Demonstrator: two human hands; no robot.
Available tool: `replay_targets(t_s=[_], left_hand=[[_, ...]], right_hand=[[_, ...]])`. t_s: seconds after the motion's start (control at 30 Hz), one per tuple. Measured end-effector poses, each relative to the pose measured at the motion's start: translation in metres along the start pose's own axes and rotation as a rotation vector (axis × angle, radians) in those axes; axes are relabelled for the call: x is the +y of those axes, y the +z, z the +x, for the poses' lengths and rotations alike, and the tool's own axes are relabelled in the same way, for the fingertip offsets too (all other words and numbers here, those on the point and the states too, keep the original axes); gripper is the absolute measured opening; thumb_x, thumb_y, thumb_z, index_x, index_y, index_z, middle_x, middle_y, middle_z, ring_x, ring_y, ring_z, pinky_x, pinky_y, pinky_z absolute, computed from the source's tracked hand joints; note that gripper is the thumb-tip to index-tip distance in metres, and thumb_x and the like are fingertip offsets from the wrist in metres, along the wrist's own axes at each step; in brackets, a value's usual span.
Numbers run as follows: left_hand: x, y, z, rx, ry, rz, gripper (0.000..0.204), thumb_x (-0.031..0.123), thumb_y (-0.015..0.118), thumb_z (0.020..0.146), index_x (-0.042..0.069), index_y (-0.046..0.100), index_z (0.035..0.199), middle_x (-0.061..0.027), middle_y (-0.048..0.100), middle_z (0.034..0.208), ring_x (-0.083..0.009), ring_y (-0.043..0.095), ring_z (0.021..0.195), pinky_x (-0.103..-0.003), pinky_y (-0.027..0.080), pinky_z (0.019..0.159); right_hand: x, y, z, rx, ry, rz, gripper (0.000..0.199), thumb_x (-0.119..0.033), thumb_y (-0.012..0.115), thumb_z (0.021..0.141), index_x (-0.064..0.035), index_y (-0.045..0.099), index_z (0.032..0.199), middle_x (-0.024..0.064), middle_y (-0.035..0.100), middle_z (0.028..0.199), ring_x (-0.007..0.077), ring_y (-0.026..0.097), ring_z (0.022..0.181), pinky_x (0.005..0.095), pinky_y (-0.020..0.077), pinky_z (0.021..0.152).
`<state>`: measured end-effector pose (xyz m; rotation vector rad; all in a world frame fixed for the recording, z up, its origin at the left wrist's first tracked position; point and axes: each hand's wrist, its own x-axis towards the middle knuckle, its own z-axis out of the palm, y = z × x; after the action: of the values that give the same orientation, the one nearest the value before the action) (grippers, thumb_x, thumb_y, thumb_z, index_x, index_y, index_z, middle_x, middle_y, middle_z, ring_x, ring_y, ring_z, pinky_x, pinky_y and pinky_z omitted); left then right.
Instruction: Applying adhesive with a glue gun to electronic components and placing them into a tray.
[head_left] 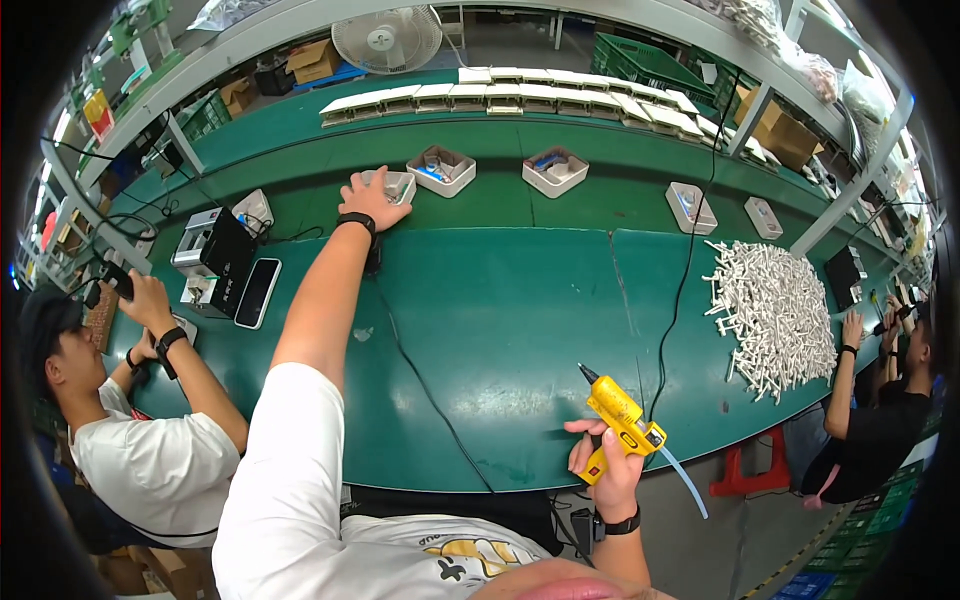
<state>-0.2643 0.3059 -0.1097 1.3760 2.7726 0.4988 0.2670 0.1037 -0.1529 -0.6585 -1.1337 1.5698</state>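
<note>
My left hand (375,200) reaches far forward to the green belt and grips a small white plastic box (402,186). Its fingers lie over the far side and the thumb is at the near side; the hand hides much of the box and its contents. In my right hand (618,470), near the table's front edge, is a yellow hot glue gun (622,415). The gun's dark nozzle points up and to the left, and a pale blue glue stick (686,482) sticks out behind it. Two more white boxes (443,185) (568,182) with small parts sit to the right of my left hand.
A heap of white plastic parts (770,320) covers the table's right side. Black cables (425,375) cross the green tabletop (500,330). A phone (258,293) and black device (212,245) lie left. Co-workers (150,440) (870,410) sit on both sides. White housings (500,95) line the back.
</note>
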Motion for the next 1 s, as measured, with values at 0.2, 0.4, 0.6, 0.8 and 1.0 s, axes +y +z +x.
replay_targets(t_s=[0.2, 0.4, 0.6, 0.8, 1.0], left_hand=[[-0.007, -0.007, 0.005, -0.130, 0.390, -0.055, 0.113, 0.057, 0.084, 0.070, 0.025, 0.035, 0.167, -0.0224, 0.036, 0.164, -0.0487, 0.041, 0.148, -0.055, 0.041, 0.121], [0.052, -0.002, 0.013, -0.125, 0.274, -0.083, 0.108, 0.069, 0.075, 0.076, 0.023, 0.037, 0.166, -0.0221, 0.035, 0.166, -0.0471, 0.041, 0.148, -0.057, 0.040, 0.121], [0.104, 0.006, 0.034, -0.125, -0.377, -0.129, 0.100, 0.074, 0.064, 0.084, 0.020, 0.039, 0.165, -0.0174, 0.033, 0.170, -0.0439, 0.041, 0.151, -0.056, 0.040, 0.122], [0.106, 0.023, 0.069, -0.205, -0.375, -0.118, 0.081, 0.061, 0.066, 0.086, 0.014, 0.059, 0.152, -0.0156, 0.051, 0.160, -0.0361, 0.042, 0.153, -0.054, 0.038, 0.122], [0.081, 0.011, 0.079, -0.111, -0.182, -0.036, 0.073, 0.055, 0.070, 0.081, 0.010, 0.071, 0.138, -0.0175, 0.066, 0.145, -0.0335, 0.055, 0.142, -0.050, 0.045, 0.117]], right_hand=[[-0.002, 0.003, -0.001, 0.021, 0.046, 0.033, 0.024, -0.023, 0.052, 0.112, 0.0004, 0.059, 0.113, 0.0330, 0.071, 0.117, 0.0195, 0.058, 0.056, 0.0374, 0.0544, 0.057], [-0.002, 0.002, 0.002, 0.028, 0.069, 0.024, 0.024, -0.023, 0.052, 0.112, 0.0001, 0.058, 0.113, 0.0324, 0.071, 0.116, 0.0196, 0.058, 0.056, 0.0372, 0.0543, 0.057], [-0.003, 0.007, 0.001, 0.042, 0.064, 0.005, 0.024, -0.023, 0.052, 0.112, -0.0001, 0.058, 0.113, 0.0326, 0.071, 0.117, 0.0192, 0.058, 0.057, 0.0371, 0.0545, 0.058], [-0.003, 0.010, 0.001, 0.063, 0.066, 0.023, 0.023, -0.022, 0.052, 0.111, 0.0001, 0.058, 0.113, 0.0330, 0.071, 0.116, 0.0190, 0.058, 0.056, 0.0370, 0.0545, 0.058], [-0.004, 0.011, 0.000, 0.085, 0.064, 0.013, 0.024, -0.022, 0.052, 0.111, 0.0003, 0.058, 0.112, 0.0330, 0.071, 0.116, 0.0188, 0.057, 0.056, 0.0368, 0.0541, 0.057]])
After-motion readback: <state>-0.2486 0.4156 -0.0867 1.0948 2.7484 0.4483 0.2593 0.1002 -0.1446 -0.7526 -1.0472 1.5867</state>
